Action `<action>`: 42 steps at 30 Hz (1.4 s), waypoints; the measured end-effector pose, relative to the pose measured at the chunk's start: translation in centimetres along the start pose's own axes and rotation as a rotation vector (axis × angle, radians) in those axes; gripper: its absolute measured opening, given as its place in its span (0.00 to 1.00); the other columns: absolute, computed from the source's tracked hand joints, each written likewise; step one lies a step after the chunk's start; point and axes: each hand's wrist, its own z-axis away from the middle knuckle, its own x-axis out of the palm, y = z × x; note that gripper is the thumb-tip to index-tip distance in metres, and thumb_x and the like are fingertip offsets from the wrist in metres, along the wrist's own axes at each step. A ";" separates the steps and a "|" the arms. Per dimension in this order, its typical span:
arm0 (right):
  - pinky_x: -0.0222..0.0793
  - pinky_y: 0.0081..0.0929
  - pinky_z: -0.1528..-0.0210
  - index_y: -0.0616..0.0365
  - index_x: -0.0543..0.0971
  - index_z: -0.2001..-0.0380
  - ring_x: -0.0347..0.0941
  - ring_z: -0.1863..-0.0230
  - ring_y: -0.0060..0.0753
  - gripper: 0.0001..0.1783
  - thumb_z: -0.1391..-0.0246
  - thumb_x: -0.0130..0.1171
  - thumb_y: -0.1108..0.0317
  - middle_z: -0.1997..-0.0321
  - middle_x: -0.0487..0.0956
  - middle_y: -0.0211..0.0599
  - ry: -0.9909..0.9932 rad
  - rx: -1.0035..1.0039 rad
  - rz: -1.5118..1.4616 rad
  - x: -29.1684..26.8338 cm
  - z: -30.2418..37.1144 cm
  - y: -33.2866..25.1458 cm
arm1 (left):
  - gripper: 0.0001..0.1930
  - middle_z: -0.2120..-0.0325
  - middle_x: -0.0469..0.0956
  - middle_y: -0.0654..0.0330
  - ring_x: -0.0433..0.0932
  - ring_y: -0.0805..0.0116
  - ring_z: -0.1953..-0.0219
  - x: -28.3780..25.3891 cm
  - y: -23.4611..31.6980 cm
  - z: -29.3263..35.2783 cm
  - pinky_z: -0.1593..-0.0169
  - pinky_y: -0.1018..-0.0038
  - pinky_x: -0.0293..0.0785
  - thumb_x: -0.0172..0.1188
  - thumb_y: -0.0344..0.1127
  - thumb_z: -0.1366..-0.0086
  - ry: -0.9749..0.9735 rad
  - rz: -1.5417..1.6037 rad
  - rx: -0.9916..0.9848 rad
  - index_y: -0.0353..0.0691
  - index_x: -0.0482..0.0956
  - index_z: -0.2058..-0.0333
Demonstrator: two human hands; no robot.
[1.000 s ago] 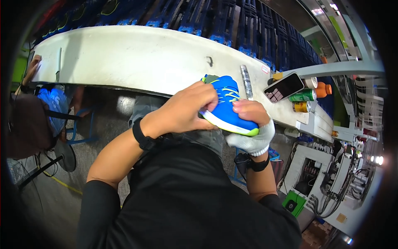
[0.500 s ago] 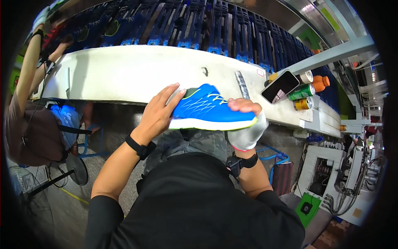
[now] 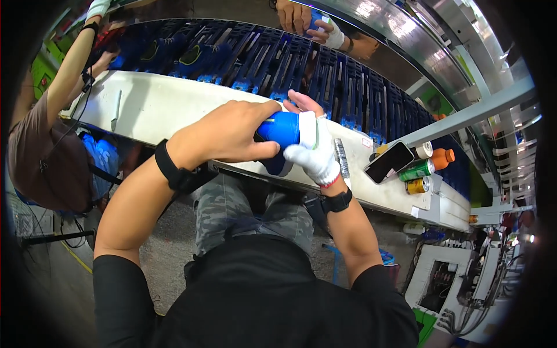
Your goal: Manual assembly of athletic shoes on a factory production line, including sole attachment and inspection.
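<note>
A blue sneaker (image 3: 282,129) with a white sole is held between my two hands above the pale bench (image 3: 151,101). It is turned on end, its sole facing right, and much of its upper is hidden by my fingers. My bare left hand (image 3: 238,129) wraps round the upper from the left, thumb pressed on the blue surface. From the right, my right hand (image 3: 314,156), in a white glove with bare fingertips showing, grips the shoe along the sole side.
Behind the bench runs a dark blue slatted conveyor (image 3: 278,64) carrying dark shoes (image 3: 200,56) at left. A phone (image 3: 390,162), green can (image 3: 416,169), yellow can (image 3: 418,185), orange bottle (image 3: 444,158) and silver strip (image 3: 341,158) lie at right. A co-worker (image 3: 55,156) sits at left.
The sneaker has gone from lying side-on to standing on end, sole to the right. Both hands have shifted their grip round it and moved slightly farther over the bench.
</note>
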 end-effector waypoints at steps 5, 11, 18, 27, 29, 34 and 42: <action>0.71 0.45 0.29 0.57 0.71 0.36 0.77 0.34 0.43 0.29 0.30 0.66 0.52 0.36 0.79 0.45 0.233 -0.229 -0.090 2.3 -1.6 3.3 | 0.39 0.63 0.88 0.38 0.89 0.37 0.59 -0.1 -1.0 0.2 0.52 0.56 0.84 0.82 0.46 0.50 -0.010 0.016 -0.083 0.32 0.77 0.43; 0.74 0.39 0.41 0.52 0.73 0.40 0.73 0.48 0.34 0.30 0.26 0.59 0.38 0.51 0.76 0.34 0.422 -0.193 -0.822 2.9 -3.3 5.5 | 0.46 0.59 0.88 0.35 0.90 0.41 0.54 -0.1 -5.0 0.1 0.48 0.59 0.84 0.88 0.46 0.52 0.006 0.141 -0.231 0.25 0.75 0.41; 0.71 0.38 0.32 0.51 0.70 0.33 0.73 0.40 0.33 0.39 0.29 0.59 0.31 0.43 0.75 0.33 0.295 -0.055 -0.170 1.9 -3.7 5.5 | 0.43 0.59 0.88 0.38 0.90 0.46 0.56 -1.0 -3.5 -2.1 0.49 0.62 0.85 0.87 0.39 0.50 -0.088 0.131 -0.313 0.26 0.75 0.40; 0.70 0.41 0.27 0.53 0.68 0.33 0.74 0.34 0.37 0.41 0.29 0.56 0.28 0.38 0.74 0.35 0.278 -0.039 -0.202 0.5 -1.6 2.7 | 0.34 0.69 0.87 0.40 0.89 0.37 0.61 0.2 0.0 -4.5 0.54 0.52 0.85 0.85 0.46 0.51 -0.075 -0.143 -0.067 0.31 0.79 0.51; 0.68 0.41 0.26 0.54 0.69 0.34 0.74 0.34 0.36 0.42 0.29 0.56 0.27 0.39 0.74 0.35 0.298 -0.053 -0.243 -0.2 -0.7 2.6 | 0.34 0.69 0.87 0.40 0.88 0.37 0.62 0.6 1.0 -4.7 0.54 0.51 0.85 0.84 0.45 0.50 -0.076 -0.246 0.040 0.30 0.79 0.51; 0.68 0.41 0.25 0.60 0.63 0.25 0.71 0.29 0.41 0.48 0.26 0.51 0.28 0.31 0.72 0.41 0.306 0.024 -0.239 -0.7 0.7 0.5 | 0.34 0.69 0.88 0.41 0.89 0.39 0.62 1.5 2.7 -5.6 0.55 0.52 0.85 0.82 0.43 0.51 -0.116 -0.271 0.131 0.30 0.80 0.49; 0.76 0.32 0.35 0.62 0.79 0.38 0.82 0.42 0.32 0.22 0.21 0.48 0.58 0.43 0.85 0.38 0.327 0.219 0.059 -4.3 -3.5 0.4 | 0.39 0.63 0.89 0.39 0.90 0.39 0.57 0.5 1.3 -9.0 0.49 0.54 0.86 0.83 0.47 0.54 -0.167 -0.248 0.041 0.28 0.82 0.46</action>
